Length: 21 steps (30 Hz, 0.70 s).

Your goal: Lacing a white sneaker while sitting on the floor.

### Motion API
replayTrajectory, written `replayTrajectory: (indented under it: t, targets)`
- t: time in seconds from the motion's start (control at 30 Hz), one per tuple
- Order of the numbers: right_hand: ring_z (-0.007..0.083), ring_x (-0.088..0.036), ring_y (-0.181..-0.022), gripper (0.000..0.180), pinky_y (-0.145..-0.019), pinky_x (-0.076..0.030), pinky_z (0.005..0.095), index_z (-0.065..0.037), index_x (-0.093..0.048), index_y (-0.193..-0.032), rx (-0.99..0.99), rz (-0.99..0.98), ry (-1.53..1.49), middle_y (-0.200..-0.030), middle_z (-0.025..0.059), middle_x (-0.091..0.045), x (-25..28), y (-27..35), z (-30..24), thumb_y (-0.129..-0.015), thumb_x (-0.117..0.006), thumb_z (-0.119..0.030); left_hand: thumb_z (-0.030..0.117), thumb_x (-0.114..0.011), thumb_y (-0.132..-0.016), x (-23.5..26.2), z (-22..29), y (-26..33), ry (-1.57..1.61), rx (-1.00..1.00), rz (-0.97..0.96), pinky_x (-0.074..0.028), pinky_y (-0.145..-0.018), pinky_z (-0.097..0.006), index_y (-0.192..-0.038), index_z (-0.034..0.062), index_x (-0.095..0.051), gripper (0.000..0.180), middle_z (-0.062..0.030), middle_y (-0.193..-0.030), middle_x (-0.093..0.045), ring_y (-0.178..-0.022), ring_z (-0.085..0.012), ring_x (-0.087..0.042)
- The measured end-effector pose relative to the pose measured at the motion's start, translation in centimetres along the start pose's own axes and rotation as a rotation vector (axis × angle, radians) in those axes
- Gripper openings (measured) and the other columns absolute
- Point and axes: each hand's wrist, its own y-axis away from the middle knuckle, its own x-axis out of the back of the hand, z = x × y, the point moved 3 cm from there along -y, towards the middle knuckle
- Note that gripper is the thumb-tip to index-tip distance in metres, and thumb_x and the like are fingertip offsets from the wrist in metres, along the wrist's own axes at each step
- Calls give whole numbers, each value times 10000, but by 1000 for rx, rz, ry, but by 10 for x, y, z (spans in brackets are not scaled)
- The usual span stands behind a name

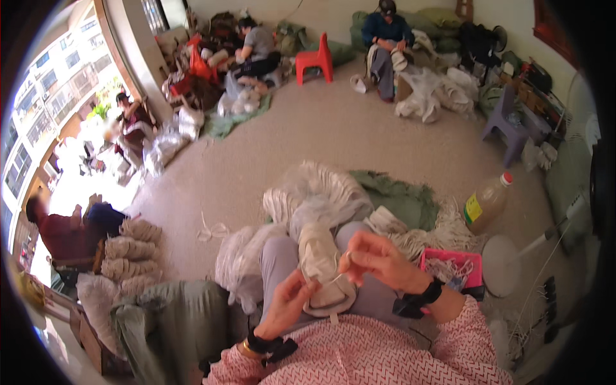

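A cream-coloured shoe upper (323,273) lies on my lap, sole edge toward me. My left hand (289,305) grips its near edge with curled fingers. My right hand (378,256) is just right of it, fingers pinched on a thin white thread (335,279) that runs down to the shoe upper. Both wrists wear black bands. A pile of white cords and pale shoe pieces (317,192) lies on the floor past my knees.
A pink tray (473,266) sits by my right arm, a plastic bottle of yellowish liquid (487,204) and a white fan base (502,264) beyond it. Clear bags (240,260) and a grey-green sack (173,317) lie left. Other people sit working at the room's far side and left.
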Motion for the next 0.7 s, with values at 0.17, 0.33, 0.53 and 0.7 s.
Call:
replayTrajectory:
  t: [0.17, 0.33, 0.53, 0.7]
  targets:
    - [67, -623, -671, 88, -592, -518, 232, -55, -572, -978, -115, 283, 608, -803, 8, -662, 62, 41, 29, -1043, -617, -92, 173, -596, -1093, 22, -7, -4, -48, -28, -17, -505, -836, -256, -999, 52, -588, 154, -15, -938, -694, -882, -79, -608]
    - [75, -596, -612, 103, -557, -497, 228, -53, -562, -960, -187, 419, 357, -766, 16, -645, 117, 98, 17, -1032, -622, -96, 141, -589, -1086, 75, 19, 23, -131, 194, 36, -451, -697, -235, -921, 62, -570, 183, 11, -809, -640, -749, -53, -551]
    - [78, -606, -597, 67, -537, -492, 225, -47, -592, -980, -242, 482, 429, -755, 26, -645, 137, 124, 16, -1022, -628, -86, 163, -714, -999, 98, 22, 45, -230, 386, 26, -469, -638, -259, -943, 30, -598, 186, -12, -804, -636, -688, -88, -577]
    - [55, -603, -608, 104, -543, -481, 221, -27, -679, -1066, -172, 514, 720, -785, 13, -659, 108, 85, 36, -978, -702, -77, 118, -787, -890, 67, 26, 19, -1011, 34, 238, -459, -545, -290, -991, -1, -588, 253, -91, -876, -651, -662, -154, -602]
